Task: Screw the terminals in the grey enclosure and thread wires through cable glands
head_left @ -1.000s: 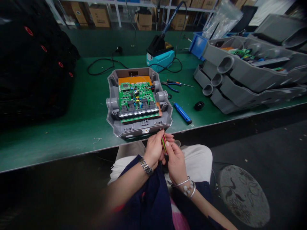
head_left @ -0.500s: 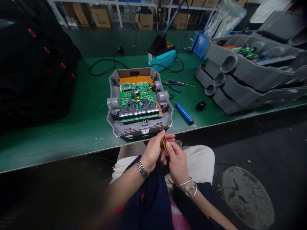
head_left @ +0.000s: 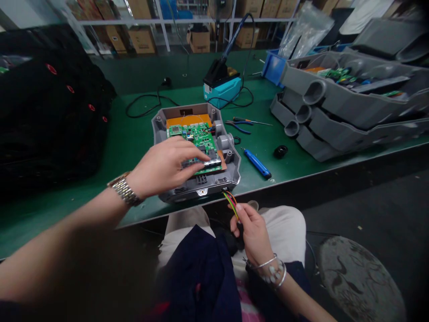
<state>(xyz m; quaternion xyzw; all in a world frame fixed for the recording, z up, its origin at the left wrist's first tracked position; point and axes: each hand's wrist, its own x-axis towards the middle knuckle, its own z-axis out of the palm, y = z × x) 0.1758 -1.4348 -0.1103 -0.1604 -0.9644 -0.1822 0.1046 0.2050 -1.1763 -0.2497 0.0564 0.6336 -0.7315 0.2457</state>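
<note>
A grey plastic housing (head_left: 231, 174) lies at the bench edge with a green circuit board (head_left: 203, 131) inside it. Over the board reaches my left hand (head_left: 167, 163), its thumb and forefinger apart near the dark row of terminals (head_left: 213, 162) at the board's front; I cannot tell whether they touch it. Coloured wires (head_left: 233, 203), in orange, red and yellow-green, pass through the housing's front wall. Below the bench edge, my right hand (head_left: 253, 228) is closed around these wires where they come out of a black cable sheath (head_left: 240, 235).
Right of the housing lie a blue screwdriver (head_left: 257, 163), pliers (head_left: 239, 127), a thin orange-handled tool (head_left: 251, 121) and a black coil (head_left: 280, 151). Behind stands a teal soldering station (head_left: 221, 92). Grey housings (head_left: 335, 116) are stacked at the right, black ones (head_left: 50, 120) at the left.
My left hand has let go of the wires and moved up and left over the circuit board. My right hand keeps hold of the wires, slightly lower and further right.
</note>
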